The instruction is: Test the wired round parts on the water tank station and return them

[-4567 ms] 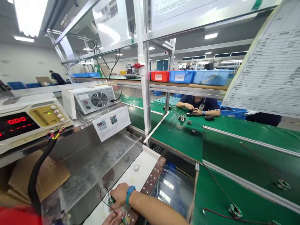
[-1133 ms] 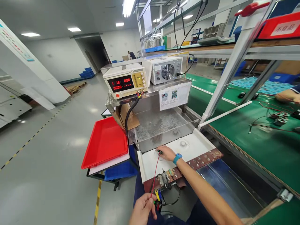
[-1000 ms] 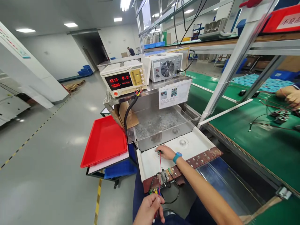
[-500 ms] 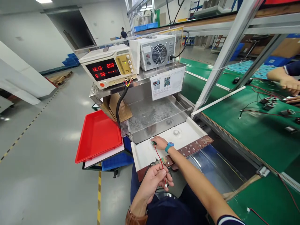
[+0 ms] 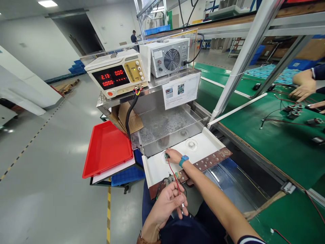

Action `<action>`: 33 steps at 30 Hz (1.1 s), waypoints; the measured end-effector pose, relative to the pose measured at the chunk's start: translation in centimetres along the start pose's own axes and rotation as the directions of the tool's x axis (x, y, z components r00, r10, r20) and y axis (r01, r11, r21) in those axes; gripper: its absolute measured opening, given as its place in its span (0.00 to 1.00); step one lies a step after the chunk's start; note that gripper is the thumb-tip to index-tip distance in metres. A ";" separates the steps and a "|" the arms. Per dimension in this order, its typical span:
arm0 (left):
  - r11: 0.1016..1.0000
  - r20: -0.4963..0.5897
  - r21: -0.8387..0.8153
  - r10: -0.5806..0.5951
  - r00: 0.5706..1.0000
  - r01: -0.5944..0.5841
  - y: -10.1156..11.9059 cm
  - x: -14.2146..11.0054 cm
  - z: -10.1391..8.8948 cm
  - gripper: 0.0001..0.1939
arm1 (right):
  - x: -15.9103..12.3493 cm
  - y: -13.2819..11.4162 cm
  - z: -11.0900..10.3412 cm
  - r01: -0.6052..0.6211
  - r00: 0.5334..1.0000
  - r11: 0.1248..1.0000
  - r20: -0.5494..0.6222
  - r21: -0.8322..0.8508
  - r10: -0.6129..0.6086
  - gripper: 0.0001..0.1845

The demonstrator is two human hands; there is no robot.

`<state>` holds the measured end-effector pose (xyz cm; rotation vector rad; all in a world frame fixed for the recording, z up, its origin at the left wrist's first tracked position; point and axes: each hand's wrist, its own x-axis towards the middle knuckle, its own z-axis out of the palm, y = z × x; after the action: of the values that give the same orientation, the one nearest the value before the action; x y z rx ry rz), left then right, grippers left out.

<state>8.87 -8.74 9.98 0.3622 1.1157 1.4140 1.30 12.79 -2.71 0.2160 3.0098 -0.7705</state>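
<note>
My right hand [image 5: 175, 156], with a blue watch on its wrist, is closed on a small motor [image 5: 167, 156] showing a bit of green circuit board. It holds the motor over the left round fixture of a white tray [image 5: 156, 171]. A thin red wire [image 5: 171, 166] runs from the motor down to my left hand [image 5: 168, 205]. My left fingers pinch this wire near its white connector [image 5: 182, 205]. Just beyond my left hand, a brown strip [image 5: 203, 165] with metal studs lines the tray's front edge. A second round fixture [image 5: 191, 145] sits farther right in the tray.
A power supply [image 5: 113, 76] with red digits stands on a metal shelf, beside a unit with a fan [image 5: 172, 59]. An empty red bin [image 5: 108, 149] is at left. On the green bench [image 5: 274, 145] lie several motors with wires, near a co-worker's hands [image 5: 304, 88].
My left hand has dropped slightly, and the white connector sits lower and further right. My right hand stays at the left fixture. The co-worker's hands have moved apart.
</note>
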 end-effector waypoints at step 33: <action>0.989 -0.224 0.048 0.146 0.964 -0.138 0.4 1.0 -0.7 0.21 | -0.2 -0.6 0.1 -0.096 0.995 0.995 -0.020 -0.015 0.096 0.17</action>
<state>7.86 -8.09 9.57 0.3135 1.3208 1.5955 1.40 12.19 -2.44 0.3669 2.9966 -0.7406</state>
